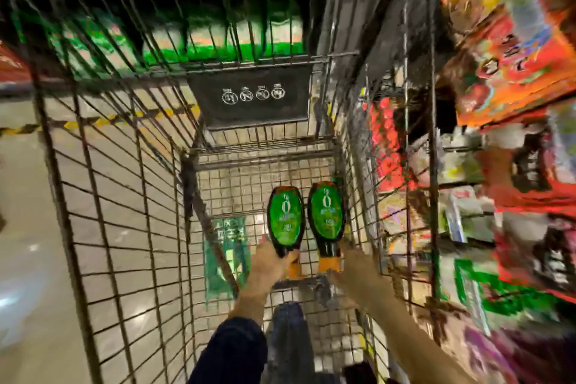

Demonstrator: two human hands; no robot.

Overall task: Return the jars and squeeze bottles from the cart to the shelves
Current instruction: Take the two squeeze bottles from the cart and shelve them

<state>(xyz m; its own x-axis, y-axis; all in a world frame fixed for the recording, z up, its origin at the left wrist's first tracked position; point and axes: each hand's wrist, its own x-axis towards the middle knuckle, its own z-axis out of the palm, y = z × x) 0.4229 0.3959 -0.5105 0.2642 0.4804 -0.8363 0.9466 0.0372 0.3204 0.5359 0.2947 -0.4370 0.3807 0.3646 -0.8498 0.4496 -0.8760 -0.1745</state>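
Gripping left bottle [286, 221] in my left hand [268, 263], right bottle [326, 213] in right hand [350, 268], cart [190, 178] wires crowding both, packet [226, 259] lying beside, shelves [498, 165] smearing into blur.

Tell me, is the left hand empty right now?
No, the left hand grips the neck of a green-labelled squeeze bottle inside the cart.

Open top between wire cart [118, 184] walls
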